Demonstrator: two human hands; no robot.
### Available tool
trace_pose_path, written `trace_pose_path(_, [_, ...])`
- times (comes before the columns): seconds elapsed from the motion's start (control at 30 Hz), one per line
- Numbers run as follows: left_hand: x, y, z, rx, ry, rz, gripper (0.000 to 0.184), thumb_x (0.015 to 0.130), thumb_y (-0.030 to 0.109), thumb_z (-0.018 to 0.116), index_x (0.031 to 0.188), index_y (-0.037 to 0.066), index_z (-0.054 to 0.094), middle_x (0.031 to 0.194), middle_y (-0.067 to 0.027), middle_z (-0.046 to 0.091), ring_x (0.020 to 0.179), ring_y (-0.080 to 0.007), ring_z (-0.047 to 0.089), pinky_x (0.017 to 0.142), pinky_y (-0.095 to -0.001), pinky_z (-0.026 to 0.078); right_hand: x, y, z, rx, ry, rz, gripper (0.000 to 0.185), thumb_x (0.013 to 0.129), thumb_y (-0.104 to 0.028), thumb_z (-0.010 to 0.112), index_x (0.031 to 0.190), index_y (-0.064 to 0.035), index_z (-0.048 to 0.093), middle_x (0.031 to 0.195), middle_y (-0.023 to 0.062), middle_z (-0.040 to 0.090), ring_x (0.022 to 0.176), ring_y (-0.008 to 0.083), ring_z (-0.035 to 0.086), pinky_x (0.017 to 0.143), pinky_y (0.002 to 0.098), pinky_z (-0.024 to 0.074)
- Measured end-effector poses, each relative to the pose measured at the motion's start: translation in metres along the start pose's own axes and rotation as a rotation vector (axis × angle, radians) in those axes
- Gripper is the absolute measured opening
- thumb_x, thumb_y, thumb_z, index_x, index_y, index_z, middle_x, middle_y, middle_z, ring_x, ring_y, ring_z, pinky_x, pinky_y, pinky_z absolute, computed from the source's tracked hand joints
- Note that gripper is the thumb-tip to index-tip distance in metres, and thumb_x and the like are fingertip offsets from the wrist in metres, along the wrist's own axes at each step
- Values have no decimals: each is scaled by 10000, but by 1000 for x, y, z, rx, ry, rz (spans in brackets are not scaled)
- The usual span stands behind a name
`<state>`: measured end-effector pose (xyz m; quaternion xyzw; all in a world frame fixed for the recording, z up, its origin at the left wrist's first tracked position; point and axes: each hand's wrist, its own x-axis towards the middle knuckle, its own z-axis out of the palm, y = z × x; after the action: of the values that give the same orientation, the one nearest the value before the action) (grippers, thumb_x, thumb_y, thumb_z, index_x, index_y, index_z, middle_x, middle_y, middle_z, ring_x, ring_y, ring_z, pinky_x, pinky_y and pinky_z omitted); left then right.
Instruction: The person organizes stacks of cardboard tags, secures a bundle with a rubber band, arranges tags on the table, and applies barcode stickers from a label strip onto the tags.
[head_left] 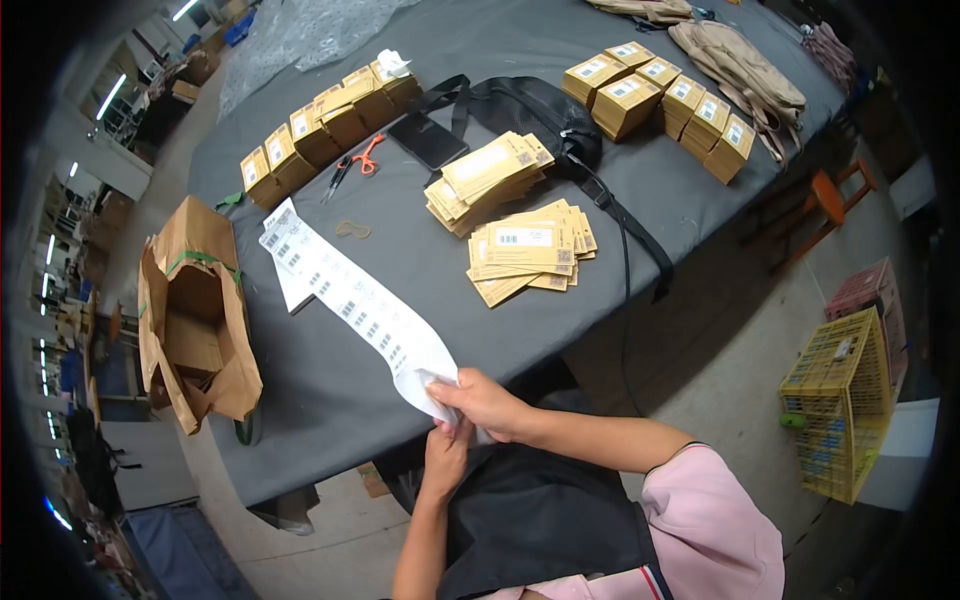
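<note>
A long white strip of barcode labels point(355, 300) runs from the table to the near edge, its near end curled up in my hands. My right hand point(488, 404) is closed on that end, with the thumb on top. Just below it, my left hand point(447, 456) is also closed on the strip's end; its fingers are partly hidden. Past the strip, to the right, lie a loose pile of tan labelled cards point(525, 245) and a taller stack of similar cards point(488, 180). A rubber band point(352, 230) lies beside the strip.
Scissors with orange handles point(368, 156), a black phone point(428, 140) and a black bag point(535, 110) lie farther back. Bundled cards stand in rows at left point(300, 140) and right point(625, 90). An open brown paper bag point(195, 320) is at the left edge; a yellow crate point(838, 405) stands on the floor.
</note>
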<state>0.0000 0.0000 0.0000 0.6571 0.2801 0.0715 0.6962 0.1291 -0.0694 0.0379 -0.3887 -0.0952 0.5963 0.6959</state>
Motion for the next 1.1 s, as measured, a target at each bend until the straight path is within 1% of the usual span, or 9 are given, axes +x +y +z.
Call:
trace_pose_path(0.07, [1,-2,-4,358,-87,69,202,916,167,548,820,-12,541,756,-180,623,642,-321,616,562,-422,439,-2,-4,5,-279,86,189,356,964,-225,509,1226,15,539,917,48,622,710,79,543,618,204,459])
trace_pose_path(0.3, [2,-10,14,775,234,583,82,748,12,586,796,-15,526,686,-193,554,618,-394,553,551,-449,427,-4,-2,9,22,53,-61,233,978,-226,488,982,-16,589,691,-40,455,536,19,342,450,198,301])
trace_pose_path(0.4, [5,-20,-3,979,-25,707,109,684,-2,580,779,1,526,690,-179,562,624,-365,557,566,-436,437,-6,-17,-5,316,5,94,224,986,-240,473,937,-41,565,659,-46,406,490,23,268,423,196,219])
trace_pose_path(0.6, [-38,-72,-53,1167,-63,294,110,687,60,573,794,56,547,698,-174,588,669,-381,579,630,-498,448,-20,-40,6,-145,-70,5,277,959,-260,512,1134,-54,573,722,-29,492,533,23,396,428,175,314])
trace_pose_path(0.7, [-30,-108,-89,967,135,268,196,807,180,493,811,11,593,746,-221,588,683,-410,570,618,-499,423,1,-35,-12,-256,-30,2,283,914,-204,528,1063,28,590,759,68,635,512,46,524,438,166,406])
trace_pose_path(0.77, [-27,-109,-109,878,378,-278,432,868,350,443,929,-22,654,890,-281,622,806,-413,615,705,-450,462,6,-33,-20,-215,-11,6,302,896,-198,542,1042,64,573,817,138,668,571,118,610,505,211,488])
trace_pose_path(0.83, [-15,-85,-107,26,810,-572,492,900,385,468,1240,36,532,1194,-135,584,1094,-273,546,889,-385,446,-2,-39,-14,-199,11,28,306,891,-183,550,1069,65,561,883,162,667,668,176,662,622,275,540])
trace_pose_path(0.9, [-5,-140,-137,-553,790,-212,401,944,312,466,1258,66,502,1195,-68,568,1134,-214,519,981,-381,417,-5,-41,-18,-271,19,44,348,880,-212,570,1091,64,560,937,168,670,713,186,673,657,290,545])
trace_pose_path(1.1, [24,-133,-191,-1162,610,63,398,959,330,427,1236,55,498,1219,-95,556,1111,-255,527,947,-388,455,3,-39,-34,-411,114,65,332,839,-150,612,1106,42,564,976,128,657,793,179,653,698,309,550])
